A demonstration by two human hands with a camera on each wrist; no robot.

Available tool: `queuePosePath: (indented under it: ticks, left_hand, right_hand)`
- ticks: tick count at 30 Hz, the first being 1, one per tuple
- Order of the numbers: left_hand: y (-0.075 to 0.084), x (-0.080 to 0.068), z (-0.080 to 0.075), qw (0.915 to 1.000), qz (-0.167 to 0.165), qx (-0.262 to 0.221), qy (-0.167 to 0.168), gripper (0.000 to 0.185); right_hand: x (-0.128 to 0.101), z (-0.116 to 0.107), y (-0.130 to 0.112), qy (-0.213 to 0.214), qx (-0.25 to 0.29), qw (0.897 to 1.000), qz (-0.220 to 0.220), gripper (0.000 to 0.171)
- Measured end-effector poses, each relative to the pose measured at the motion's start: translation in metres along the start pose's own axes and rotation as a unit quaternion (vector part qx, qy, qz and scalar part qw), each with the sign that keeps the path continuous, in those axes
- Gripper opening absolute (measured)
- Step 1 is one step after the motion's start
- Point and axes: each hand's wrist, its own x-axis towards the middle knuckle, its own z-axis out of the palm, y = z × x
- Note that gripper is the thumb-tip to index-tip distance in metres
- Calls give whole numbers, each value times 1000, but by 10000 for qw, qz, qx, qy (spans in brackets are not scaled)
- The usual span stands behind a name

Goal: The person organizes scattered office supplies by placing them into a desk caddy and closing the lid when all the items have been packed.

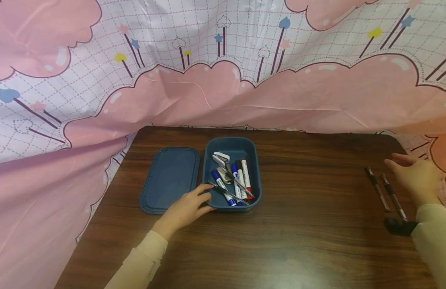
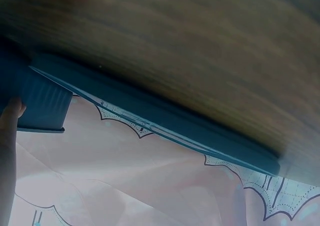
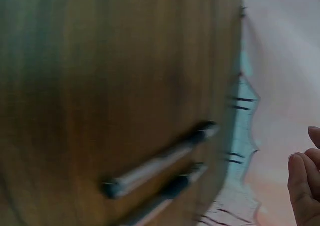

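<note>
The head view looks forward and down across the table (image 1: pixel 299 237). The left wrist's, low and nearly upside down, catches the lid (image 2: pixel 160 117) edge-on; the right wrist's, tipped sideways, faces two pens (image 3: pixel 156 164). The head view shares both.

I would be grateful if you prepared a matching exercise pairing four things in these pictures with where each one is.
Column one
1. Blue lid
2. Red-capped marker
3. Left hand
4. Two loose pens

Column two
A. Inside the blue box
B. On the table, near the right hand
C. Flat on the table, left of the box
D. At the box's near left corner

Right pairs: 1-C, 2-A, 3-D, 4-B
</note>
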Motion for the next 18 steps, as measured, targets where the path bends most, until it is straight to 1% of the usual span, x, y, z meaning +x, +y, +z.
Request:
queuePosePath:
  ticks: [3, 10, 12, 14, 18]
  left_hand:
    - [0, 0, 1, 10000, 22, 14, 8, 19]
    - [0, 0, 0, 10000, 12, -4, -9, 19]
    - [0, 0, 1, 10000, 7, -4, -11, 19]
    - [-1, 0, 1, 10000, 13, -9, -6, 20]
    - [-1, 1, 1, 10000, 34, -11, -10, 20]
  right_hand:
    - [-2, 10, 11, -206, 152, 9996, 75, 70]
    - [-7, 27, 27, -130, 25, 9999, 47, 67]
    - [-8, 30, 29, -226, 27, 9997, 73, 68]
    - [-9, 32, 31, -267, -81, 9996, -42, 67]
    - [-9, 36, 36, -356, -69, 9991, -205, 67]
